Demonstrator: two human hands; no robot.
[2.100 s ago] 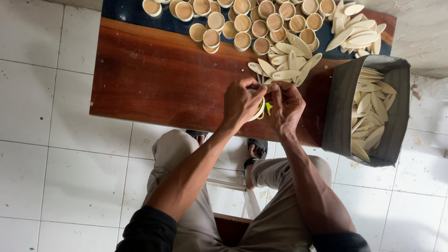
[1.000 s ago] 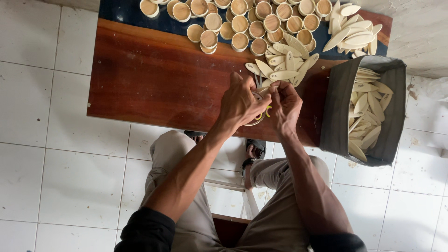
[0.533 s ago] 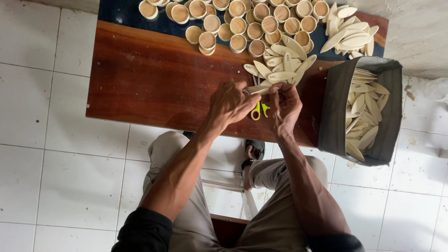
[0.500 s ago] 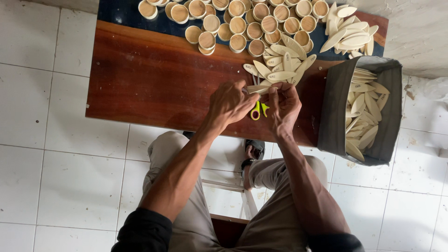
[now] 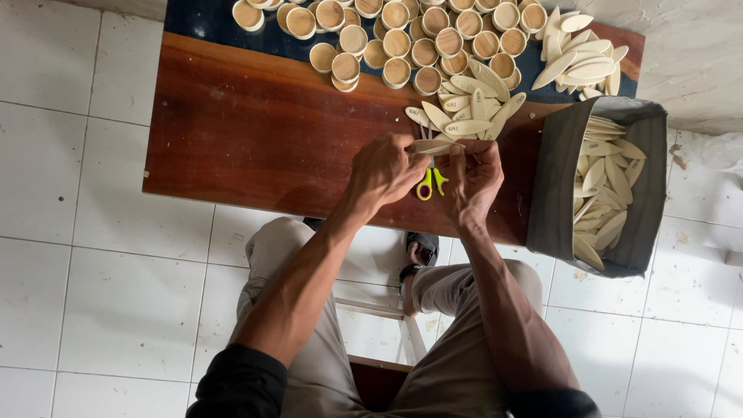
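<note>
Both hands now pinch one pale leaf-shaped strip point(image 5: 430, 145) flat between them: left hand point(image 5: 385, 169) and right hand point(image 5: 474, 176) each closed on an end. Yellow-handled scissors point(image 5: 429, 183), gripped earlier, lie released on the surface point(image 5: 255, 131) beneath. Strip sits flat, unbent, near the loose pile point(image 5: 464, 108).

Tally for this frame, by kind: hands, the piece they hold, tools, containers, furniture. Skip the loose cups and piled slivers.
Hands: 2 (left hand, right hand)
Pale leaf-shaped piece held between both hands: 1
Yellow-handled scissors: 1
Grey bag: 1
Wooden table: 1
Total: 6
</note>
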